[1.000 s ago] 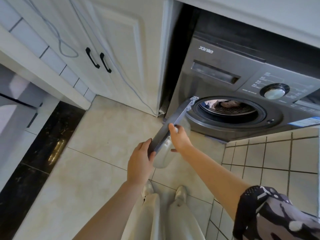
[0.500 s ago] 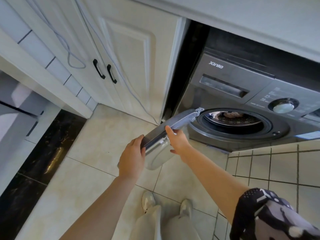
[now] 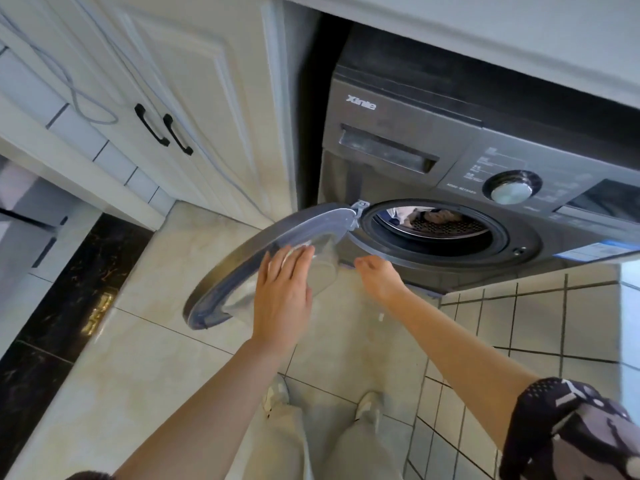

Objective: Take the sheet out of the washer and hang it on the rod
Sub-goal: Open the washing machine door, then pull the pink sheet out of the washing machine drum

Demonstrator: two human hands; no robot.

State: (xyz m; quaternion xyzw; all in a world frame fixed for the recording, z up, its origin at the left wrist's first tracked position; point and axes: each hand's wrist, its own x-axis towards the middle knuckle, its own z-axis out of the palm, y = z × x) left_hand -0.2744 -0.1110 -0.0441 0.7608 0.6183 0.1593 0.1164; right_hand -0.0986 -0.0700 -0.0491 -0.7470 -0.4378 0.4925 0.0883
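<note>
A dark grey front-load washer stands under a white counter. Its round door hangs wide open to the left on its hinge. Inside the drum a bit of crumpled fabric, the sheet, shows at the top of the opening. My left hand lies flat with straight fingers on the inner glass of the door. My right hand hovers with loosely curled fingers just below the drum's rim, holding nothing. No rod is in view.
White cabinet doors with black handles stand left of the washer, and a thin cable hangs in front of them. A small-tiled wall rises at the right. My feet stand on beige floor tiles below.
The door has swung further open to the left. My left hand went from gripping its edge to lying flat on the glass. My right hand let go and moved toward the drum opening.
</note>
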